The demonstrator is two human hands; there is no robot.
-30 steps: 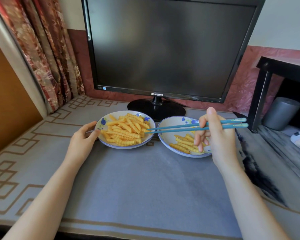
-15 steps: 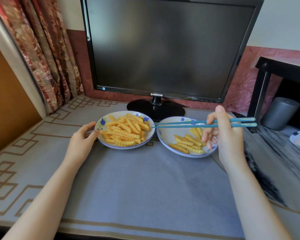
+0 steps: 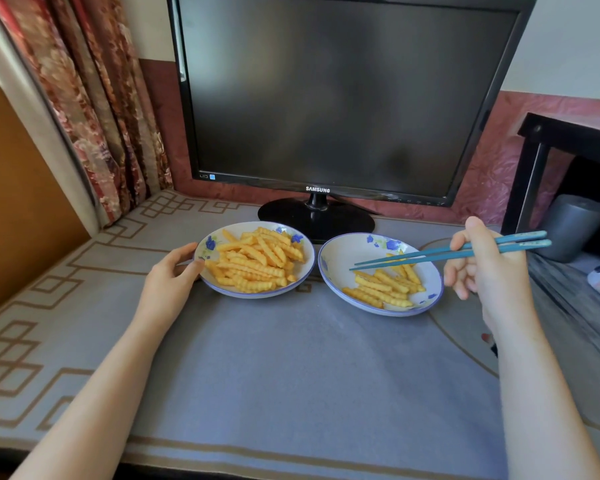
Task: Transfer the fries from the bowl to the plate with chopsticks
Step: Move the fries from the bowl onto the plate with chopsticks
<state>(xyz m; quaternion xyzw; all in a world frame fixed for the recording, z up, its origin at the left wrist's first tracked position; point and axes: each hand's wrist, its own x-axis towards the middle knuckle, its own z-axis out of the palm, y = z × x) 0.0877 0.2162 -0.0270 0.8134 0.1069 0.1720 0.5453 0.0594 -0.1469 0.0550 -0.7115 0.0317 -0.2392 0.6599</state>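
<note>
Mat (image 3: 291, 358): a grey cloth with a brown fret border is spread in front of the monitor (image 3: 343, 91); both forearms are laid in over it.
Left hand (image 3: 174, 271): seen in front of the monitor and left of its stand; the left rim of the bowl (image 3: 257, 295) is gripped, thumb on top.
Right hand (image 3: 482, 271): raised in front of the monitor's right corner, with the blue chopsticks (image 3: 447, 252) pinched between thumb and fingers.
Chopsticks' axis: nearly level — butt ends are turned right, past the hand, while the tips are pointed left and slightly down over the plate (image 3: 343, 251), a little apart.
Bowl fries (image 3: 253, 265): heaped in the bowl, just in front of the monitor's stand.
Plate fries (image 3: 385, 289): a smaller pile is gathered on the plate's near right side — the plate is set right of the bowl, rims almost touching.
In the way: the shafts are crossed over one fry; contact cannot be told.
Beyond: a floral curtain (image 3: 94, 98) is hung left of the monitor; a black table (image 3: 568, 133) and grey cylinder (image 3: 572, 226) are placed to its right.
</note>
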